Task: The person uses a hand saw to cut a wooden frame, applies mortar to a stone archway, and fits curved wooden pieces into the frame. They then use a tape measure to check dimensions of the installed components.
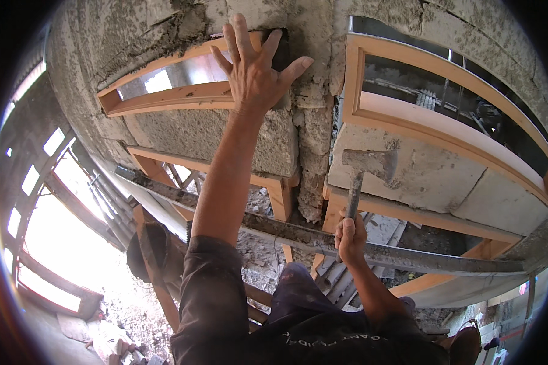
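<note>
From the head view, looking down past the person's own arms, the left hand (254, 70) was stretched high with fingers spread wide and flat, the palm pressed against the rough block wall (213, 131) just where the upper wooden frame (176, 97) met the mortar column (313, 121); it gripped nothing. The right hand (349, 237) sat much lower and nearer the body, closed tight around the lower end of a hammer (364, 173). The hammer's handle ran almost upright, tilted slightly to the right as it rose, and its heavy grey head was level with the bottom rail of the right wooden frame (444, 131), just beside the crumbling mortar joint and well below the spread left hand. So the hammer head lay up and a little right of the hand that held it, with the mortar column to its left, between the two arms. A grey steel bar (323, 240) crossed beneath both arms, and rubble (256, 255) lay below it.
</note>
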Demonstrator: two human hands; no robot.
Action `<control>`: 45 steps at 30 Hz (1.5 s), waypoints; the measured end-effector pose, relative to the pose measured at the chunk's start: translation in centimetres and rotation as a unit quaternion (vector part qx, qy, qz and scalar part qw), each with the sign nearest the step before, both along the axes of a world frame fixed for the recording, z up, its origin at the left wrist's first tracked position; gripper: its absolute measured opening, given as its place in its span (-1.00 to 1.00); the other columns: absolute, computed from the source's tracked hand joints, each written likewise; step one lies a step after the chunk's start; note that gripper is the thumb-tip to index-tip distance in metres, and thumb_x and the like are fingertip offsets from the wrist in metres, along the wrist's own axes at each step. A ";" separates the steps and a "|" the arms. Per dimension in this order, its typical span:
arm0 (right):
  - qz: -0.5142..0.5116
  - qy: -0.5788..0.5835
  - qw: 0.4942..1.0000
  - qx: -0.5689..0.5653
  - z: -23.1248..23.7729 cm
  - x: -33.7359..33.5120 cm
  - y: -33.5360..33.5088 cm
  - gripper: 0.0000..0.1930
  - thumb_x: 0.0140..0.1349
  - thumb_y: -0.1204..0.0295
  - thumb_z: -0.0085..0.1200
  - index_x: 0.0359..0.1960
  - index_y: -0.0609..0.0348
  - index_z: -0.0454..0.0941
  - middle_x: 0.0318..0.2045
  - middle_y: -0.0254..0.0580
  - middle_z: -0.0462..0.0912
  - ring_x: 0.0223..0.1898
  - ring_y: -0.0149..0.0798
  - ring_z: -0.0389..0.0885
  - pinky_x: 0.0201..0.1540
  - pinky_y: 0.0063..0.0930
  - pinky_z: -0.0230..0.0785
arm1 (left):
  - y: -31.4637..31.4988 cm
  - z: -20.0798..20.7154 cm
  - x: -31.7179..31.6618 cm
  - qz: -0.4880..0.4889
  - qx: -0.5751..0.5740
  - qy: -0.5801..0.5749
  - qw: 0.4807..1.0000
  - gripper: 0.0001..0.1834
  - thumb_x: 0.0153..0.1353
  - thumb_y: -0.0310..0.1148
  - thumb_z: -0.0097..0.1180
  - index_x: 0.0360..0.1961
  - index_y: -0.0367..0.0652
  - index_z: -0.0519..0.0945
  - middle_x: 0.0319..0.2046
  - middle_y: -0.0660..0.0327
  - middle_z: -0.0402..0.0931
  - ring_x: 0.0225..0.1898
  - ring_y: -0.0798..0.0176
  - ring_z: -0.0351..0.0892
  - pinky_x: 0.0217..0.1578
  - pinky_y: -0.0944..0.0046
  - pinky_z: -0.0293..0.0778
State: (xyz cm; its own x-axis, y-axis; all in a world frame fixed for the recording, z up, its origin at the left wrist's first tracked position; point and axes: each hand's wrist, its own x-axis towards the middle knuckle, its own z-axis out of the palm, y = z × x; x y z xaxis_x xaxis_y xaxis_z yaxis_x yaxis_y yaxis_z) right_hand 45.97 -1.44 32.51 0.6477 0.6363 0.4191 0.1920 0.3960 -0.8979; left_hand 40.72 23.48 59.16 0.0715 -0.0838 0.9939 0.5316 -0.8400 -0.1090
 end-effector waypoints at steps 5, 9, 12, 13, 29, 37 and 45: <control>-0.012 0.032 0.999 -0.007 -0.7 0.3 -0.4 -0.54 0.37 0.07 -0.27 -0.09 0.31 0.32 -0.65 -0.39 0.30 -0.75 -0.56 0.22 -0.74 -0.66 0.14 | 0.1 -0.2 0.0 0.004 0.012 0.025 1.000 -0.24 -0.08 0.39 0.05 0.00 0.07 0.54 0.32 -0.09 -0.10 0.34 -0.24 -0.17 0.19 -0.44 -0.33; -0.021 0.035 0.999 -0.015 -0.6 0.2 -1.0 -0.55 0.37 0.10 -0.28 -0.09 0.34 0.32 -0.66 -0.41 0.28 -0.76 -0.56 0.21 -0.74 -0.66 0.12 | 0.4 -0.4 0.1 -0.004 0.037 0.031 0.999 -0.23 -0.07 0.38 0.05 0.01 0.04 0.53 0.31 -0.09 -0.06 0.34 -0.25 -0.16 0.17 -0.46 -0.34; -0.024 0.044 0.999 -0.005 -1.0 0.1 -1.3 -0.56 0.37 0.11 -0.28 -0.10 0.33 0.33 -0.66 -0.41 0.28 -0.77 -0.57 0.20 -0.75 -0.66 0.12 | 0.4 -0.6 0.0 -0.004 0.033 0.038 0.999 -0.24 -0.05 0.37 0.04 0.01 0.03 0.53 0.31 -0.10 -0.06 0.34 -0.24 -0.16 0.18 -0.46 -0.34; -0.020 0.041 0.999 0.001 -0.8 -0.1 -1.5 -0.56 0.37 0.11 -0.28 -0.09 0.33 0.33 -0.66 -0.41 0.28 -0.76 -0.57 0.20 -0.75 -0.66 0.12 | 0.4 -0.4 -0.1 -0.003 0.034 0.048 0.998 -0.24 -0.04 0.37 0.03 0.03 0.03 0.51 0.31 -0.10 -0.06 0.34 -0.24 -0.17 0.18 -0.46 -0.35; 0.006 -0.029 0.998 -0.052 4.0 -0.8 -4.9 -0.61 0.34 0.15 -0.12 -0.16 0.31 0.37 -0.64 -0.39 0.33 -0.73 -0.57 0.23 -0.71 -0.63 0.13 | -0.1 -5.3 -1.3 -0.057 -0.026 -0.019 0.998 -0.43 0.22 0.12 -0.11 0.20 0.14 0.34 0.29 -0.12 -0.05 0.34 -0.19 -0.10 0.23 -0.30 -0.27; -0.236 -0.076 0.949 -0.196 -3.4 0.0 -16.4 -0.81 0.12 0.38 0.14 -0.37 0.26 0.49 -0.63 -0.28 0.47 -0.60 -0.46 0.39 -0.54 -0.52 0.25 | 0.2 -7.0 -3.4 -0.165 -0.091 -0.094 0.977 -0.83 0.15 -0.26 0.12 -0.24 0.00 0.61 0.13 0.01 0.30 0.16 0.01 0.27 0.15 -0.02 0.15; -0.500 0.000 0.668 -0.551 -14.6 -2.4 -35.4 -0.61 0.18 0.11 0.05 -0.28 0.26 0.51 -0.44 0.05 0.60 -0.35 0.10 0.58 -0.29 -0.16 0.36 | -6.6 -22.0 -5.7 -0.264 -0.336 -0.064 0.902 -0.79 0.17 -0.41 0.08 -0.24 -0.34 0.59 -0.13 0.03 0.54 -0.12 0.15 0.53 -0.08 0.24 0.43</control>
